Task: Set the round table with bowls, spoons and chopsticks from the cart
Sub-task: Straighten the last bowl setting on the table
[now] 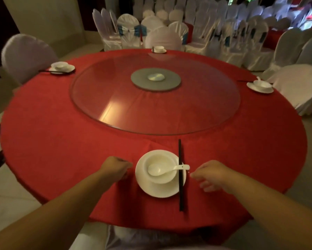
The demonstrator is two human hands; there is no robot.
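The near bowl (160, 166) sits on a white plate (158, 191) at the table's (61, 141) front edge, directly before the person, with a spoon (167, 169) lying in it, handle pointing right over the rim. Black chopsticks (180, 175) run lengthwise along the plate's right side, passing under or just beside the spoon handle; which of the two is hard to tell. This setting looks finished, and three more like it stand at the left (62, 67), far (158, 49) and right (260, 86) edges. The main risk lies on the right: the spoon handle and chopsticks crowd together there, so a careless brush from that side could tip the spoon out or skew or roll the chopsticks toward the table edge. The plate is also close to the rim, and a tug on the red cloth would shift everything. The left hand (115, 167) hovers or rests just left of the plate with its fingers curled into a fist, apparently holding nothing, though the cloth beneath it may be touched. The right hand (210, 175) is just right of the chopsticks, fingers loosely bent and parted, pointing at the setting, gripping nothing. Both forearms reach in from the bottom corners. The glass turntable (155, 94) fills the middle, and covered chairs (28, 55) ring the table.
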